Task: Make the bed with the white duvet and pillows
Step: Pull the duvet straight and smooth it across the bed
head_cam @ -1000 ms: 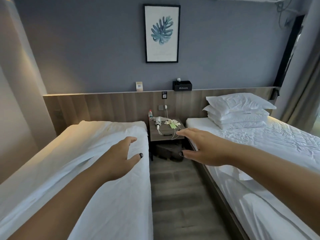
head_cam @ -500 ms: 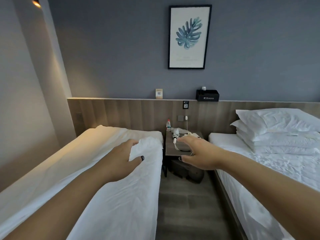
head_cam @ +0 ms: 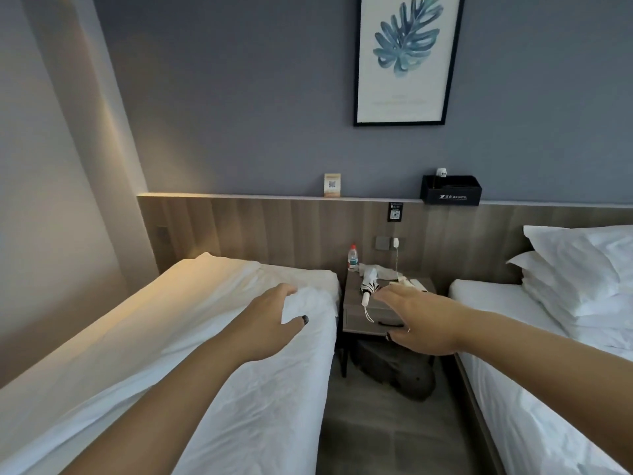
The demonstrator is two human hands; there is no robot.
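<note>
Both hands have pushed closer to the headboard. Fingertips of my left hand [head_cam: 270, 320] sink behind bunched white duvet [head_cam: 239, 389] near the bed's head corner, grip unclear. Right hand [head_cam: 419, 322] hovers flat, empty. Pillows [head_cam: 582, 269] are cut off.

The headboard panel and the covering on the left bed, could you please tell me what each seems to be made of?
The headboard panel looks like wood or wood-look laminate with a matte finish: vertical planks with grey-brown grain. Real wood or printed surface cannot be told. The white duvet on the left bed looks like woven cotton or a cotton blend, matte: fine creases and soft folds, bunched near the left hand.
</note>
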